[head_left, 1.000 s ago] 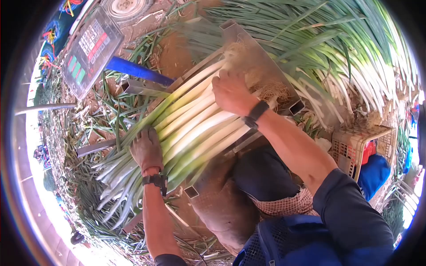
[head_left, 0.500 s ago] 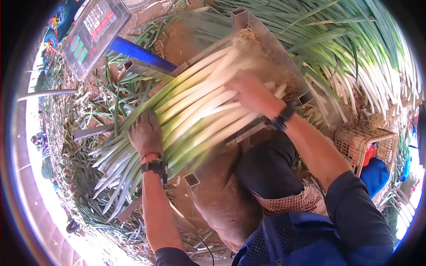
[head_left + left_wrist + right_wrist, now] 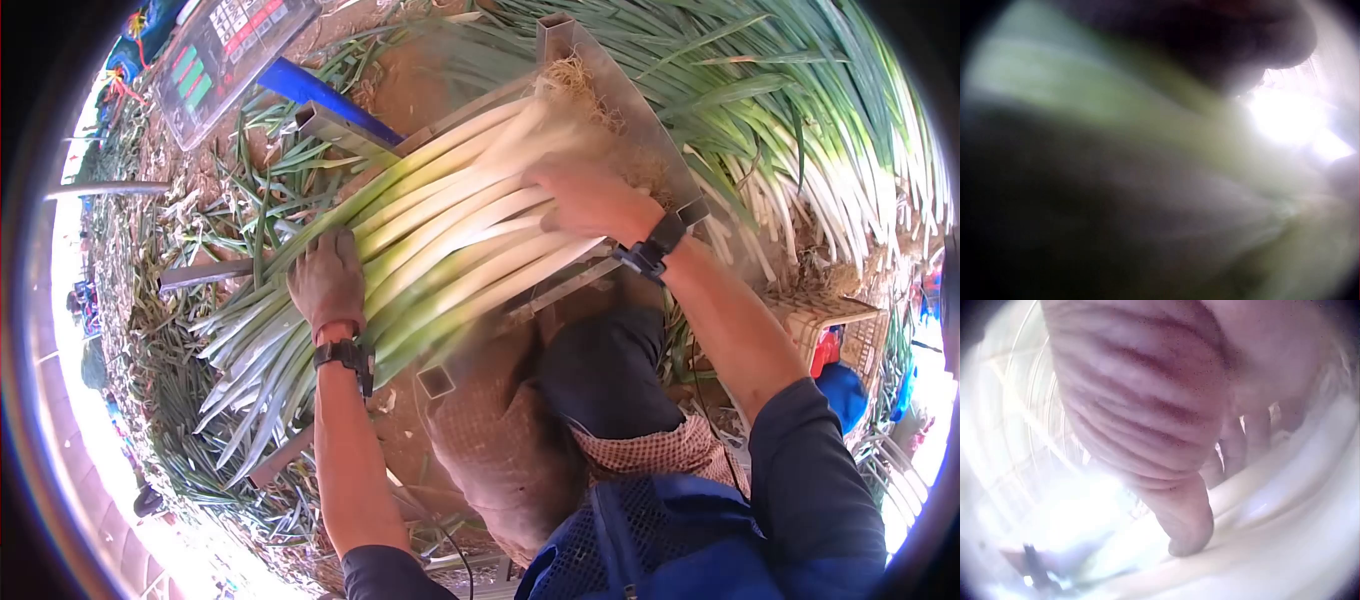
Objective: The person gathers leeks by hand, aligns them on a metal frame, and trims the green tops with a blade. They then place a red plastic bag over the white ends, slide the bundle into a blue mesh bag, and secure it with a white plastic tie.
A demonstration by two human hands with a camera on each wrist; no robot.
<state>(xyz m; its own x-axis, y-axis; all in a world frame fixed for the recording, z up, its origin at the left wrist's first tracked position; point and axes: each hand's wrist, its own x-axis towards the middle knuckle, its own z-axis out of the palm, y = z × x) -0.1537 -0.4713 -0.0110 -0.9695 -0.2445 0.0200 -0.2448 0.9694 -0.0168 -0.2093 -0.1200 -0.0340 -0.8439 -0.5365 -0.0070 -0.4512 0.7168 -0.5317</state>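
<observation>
A broad layer of long green onions (image 3: 455, 240) lies slantwise on a metal rack (image 3: 640, 110), white stems and roots toward the upright plate at upper right, green leaves at lower left. My left hand (image 3: 328, 275), in a dusty grey-brown glove, rests on top of the green leaves. Across the white stems near the roots lies my bare right hand (image 3: 595, 200). Close up in the right wrist view, its thumb (image 3: 1188, 528) presses on a pale stem, and the other fingers reach down behind it. The left wrist view shows only blurred leaves and dark glove.
A scale display (image 3: 235, 65) on a blue post (image 3: 325, 100) stands at upper left. More green onions (image 3: 780, 130) are heaped at upper right. A plastic crate (image 3: 860, 340) sits at right. Leaf scraps litter the ground, and a square tube end (image 3: 436, 381) juts near my knees.
My right hand has slid right and slightly down over the stems, nearer the roots, and its fingers have loosened. The left hand stays on the leaves. The whole view has shifted slightly.
</observation>
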